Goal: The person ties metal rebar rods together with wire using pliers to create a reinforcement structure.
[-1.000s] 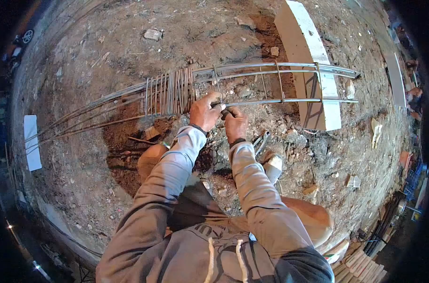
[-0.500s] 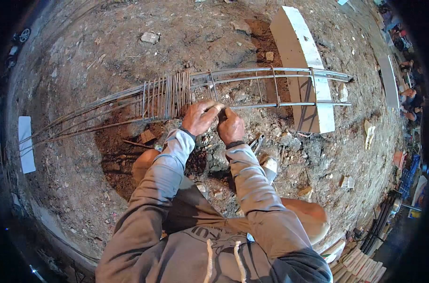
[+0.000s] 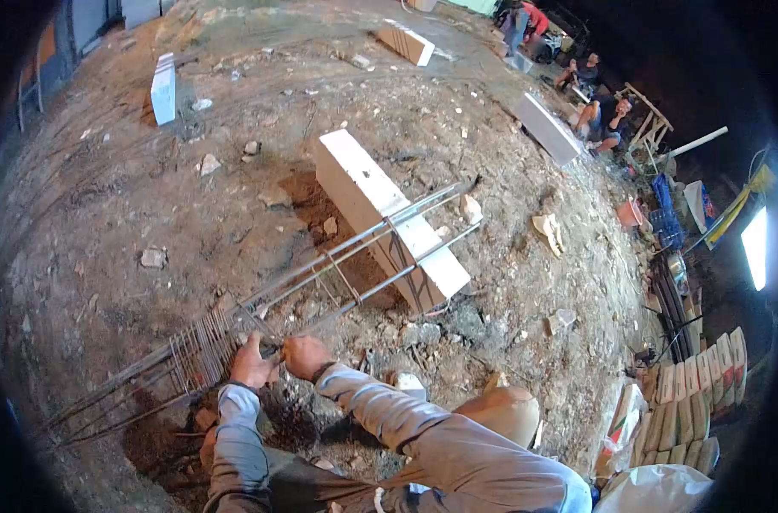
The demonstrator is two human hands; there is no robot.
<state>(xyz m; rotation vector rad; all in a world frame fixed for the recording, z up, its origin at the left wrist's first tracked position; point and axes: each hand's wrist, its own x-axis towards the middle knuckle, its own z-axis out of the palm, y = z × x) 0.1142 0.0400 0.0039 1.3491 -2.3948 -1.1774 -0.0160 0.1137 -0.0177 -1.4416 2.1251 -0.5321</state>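
Observation:
A long cage of steel bars (image 3: pixel 316 271) runs diagonally across the dirt, its right end resting on a pale block (image 3: pixel 367 186). Several wire ties (image 3: pixel 202 352) are bunched close together around the bars on the left. My left hand (image 3: pixel 254 363) is at the near bar, just right of the bunch, with its fingers closed at the steel. Beside it my right hand (image 3: pixel 307 355) is closed in a fist at the same bar. Whatever the fingers of either hand grip is too small and hidden to make out.
More pale blocks stand farther off, one at the upper left (image 3: pixel 163 89), one at the top (image 3: pixel 407 43) and one at the upper right (image 3: pixel 547 128). People (image 3: pixel 607 120) sit at the upper right. Stacked bags (image 3: pixel 692 402) lie at the lower right, near a bright lamp (image 3: pixel 754 248).
The view has swung right and up, so the cage and both hands appear lower and farther left. Both hands stay close together at the near bar.

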